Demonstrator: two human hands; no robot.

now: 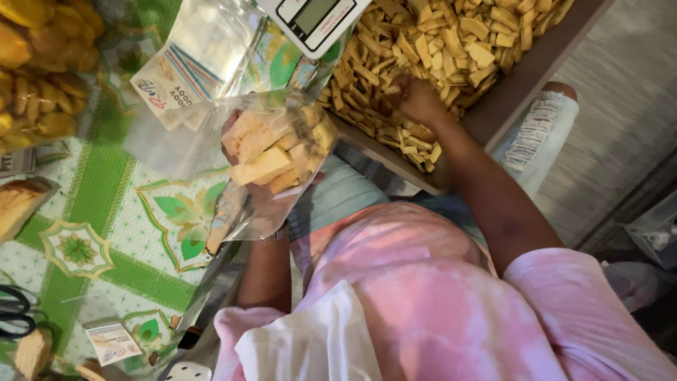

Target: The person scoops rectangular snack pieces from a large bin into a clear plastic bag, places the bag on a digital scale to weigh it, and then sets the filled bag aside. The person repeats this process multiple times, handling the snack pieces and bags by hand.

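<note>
Holding bag [271, 152], left hand [254, 204]; right hand [416, 99] in chips [451, 35].

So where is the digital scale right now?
In the head view the digital scale sits at the top edge, centre, between the clear plastic bags to its left and the tray of chips to its right.

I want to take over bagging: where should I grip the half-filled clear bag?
Probably cradle the clear bag from underneath, as the left hand does: the chips weigh down its soft bottom, and its mouth stays open toward the tray.
</note>
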